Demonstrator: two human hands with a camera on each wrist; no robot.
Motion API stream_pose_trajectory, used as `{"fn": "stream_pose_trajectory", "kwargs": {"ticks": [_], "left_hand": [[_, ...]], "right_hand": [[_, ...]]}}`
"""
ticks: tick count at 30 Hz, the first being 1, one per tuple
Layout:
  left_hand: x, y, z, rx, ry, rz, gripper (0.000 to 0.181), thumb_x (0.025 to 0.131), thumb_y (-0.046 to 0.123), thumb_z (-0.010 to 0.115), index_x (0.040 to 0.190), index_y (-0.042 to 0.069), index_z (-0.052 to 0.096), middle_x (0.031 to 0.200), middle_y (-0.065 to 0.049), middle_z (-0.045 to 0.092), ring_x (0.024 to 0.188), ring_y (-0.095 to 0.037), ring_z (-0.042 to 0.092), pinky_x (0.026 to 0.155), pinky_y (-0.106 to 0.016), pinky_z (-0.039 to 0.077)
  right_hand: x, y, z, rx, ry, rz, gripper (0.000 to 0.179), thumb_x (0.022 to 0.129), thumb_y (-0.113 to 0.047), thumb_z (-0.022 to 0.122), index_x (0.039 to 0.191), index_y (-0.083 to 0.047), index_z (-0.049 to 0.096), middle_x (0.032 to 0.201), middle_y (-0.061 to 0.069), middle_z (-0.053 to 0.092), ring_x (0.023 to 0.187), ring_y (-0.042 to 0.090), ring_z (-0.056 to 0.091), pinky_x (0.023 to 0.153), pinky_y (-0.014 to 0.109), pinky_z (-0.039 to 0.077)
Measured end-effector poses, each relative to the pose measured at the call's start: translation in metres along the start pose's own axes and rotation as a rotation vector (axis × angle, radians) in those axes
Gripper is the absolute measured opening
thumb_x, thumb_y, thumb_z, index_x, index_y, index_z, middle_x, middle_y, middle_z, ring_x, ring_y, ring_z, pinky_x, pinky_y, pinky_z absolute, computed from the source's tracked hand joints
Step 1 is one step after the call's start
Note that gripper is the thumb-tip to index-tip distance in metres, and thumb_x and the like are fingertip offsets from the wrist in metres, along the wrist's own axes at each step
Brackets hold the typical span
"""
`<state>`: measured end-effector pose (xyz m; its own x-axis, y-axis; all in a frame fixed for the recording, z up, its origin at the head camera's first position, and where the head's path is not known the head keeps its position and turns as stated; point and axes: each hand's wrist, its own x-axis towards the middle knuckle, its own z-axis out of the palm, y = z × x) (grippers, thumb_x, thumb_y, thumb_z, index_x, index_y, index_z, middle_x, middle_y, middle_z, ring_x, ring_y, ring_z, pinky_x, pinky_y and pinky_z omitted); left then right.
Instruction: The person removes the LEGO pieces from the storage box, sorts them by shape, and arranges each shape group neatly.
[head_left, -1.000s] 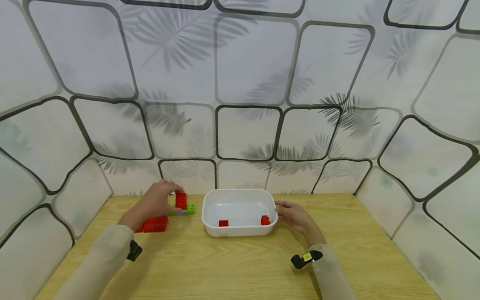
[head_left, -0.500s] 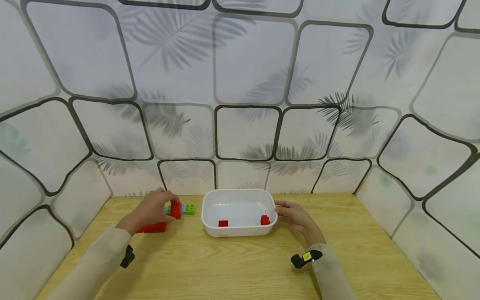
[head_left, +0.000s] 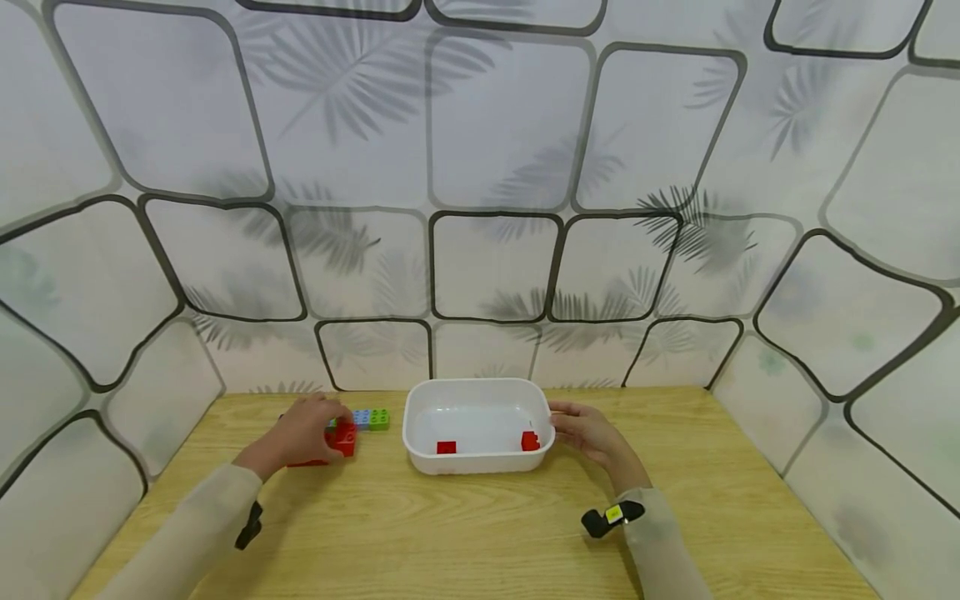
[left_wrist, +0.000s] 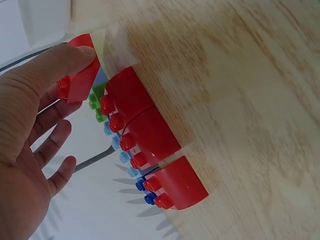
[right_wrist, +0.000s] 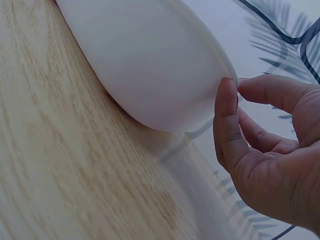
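Note:
My left hand [head_left: 303, 433] pinches a red toy brick [left_wrist: 82, 75] between thumb and fingers, at the near end of a row of red bricks [left_wrist: 150, 130] in the left wrist view. That brick tilts slightly and stands just apart from the row. Behind the red bricks runs a line of green and blue bricks [head_left: 371, 419], partly hidden by the hand in the head view. My right hand [head_left: 588, 433] holds the right end of a white plastic box [head_left: 480, 467], thumb and fingertips at its rim. Inside the box lie two small red bricks, one left [head_left: 446, 447] and one right [head_left: 530, 440].
The box stands on a light wooden table [head_left: 450, 542], to the right of the brick rows. A patterned wall covering [head_left: 495, 267] rises right behind the table's back edge and along both sides.
My left hand has brought the red brick down and toward me, from above the green and blue line to beside the red row. The right hand and the box stay put.

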<state>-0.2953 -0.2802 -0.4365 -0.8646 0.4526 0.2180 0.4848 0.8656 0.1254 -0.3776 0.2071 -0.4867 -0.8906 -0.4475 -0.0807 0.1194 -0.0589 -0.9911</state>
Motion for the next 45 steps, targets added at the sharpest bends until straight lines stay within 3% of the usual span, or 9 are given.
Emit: {"fn": "stream_pose_trajectory", "kwargs": {"ticks": [9,45], "left_hand": [[-0.004,-0.003,0.004,-0.025,-0.026,-0.026,0.041,0.072,0.027,0.092,0.106,0.015,0.074,0.101,0.000,0.070,0.090,-0.019,0.053,0.082,-0.056,0.046],[-0.007,-0.008,0.014,-0.048,-0.038,-0.062,0.041,0.071,0.023,0.091,0.107,0.012,0.075,0.103,-0.002,0.071,0.091,-0.020,0.051,0.080,-0.051,0.045]], "right_hand": [[-0.001,0.000,0.000,0.016,0.000,0.000,0.048,0.102,-0.003,0.054,0.144,0.017,0.040,0.106,-0.007,0.072,0.096,0.007,0.070,0.086,0.024,0.057],[0.000,-0.001,0.002,-0.013,0.006,0.003,0.051,0.103,-0.004,0.054,0.147,0.017,0.037,0.108,-0.006,0.072,0.097,0.006,0.069,0.086,0.024,0.057]]}}
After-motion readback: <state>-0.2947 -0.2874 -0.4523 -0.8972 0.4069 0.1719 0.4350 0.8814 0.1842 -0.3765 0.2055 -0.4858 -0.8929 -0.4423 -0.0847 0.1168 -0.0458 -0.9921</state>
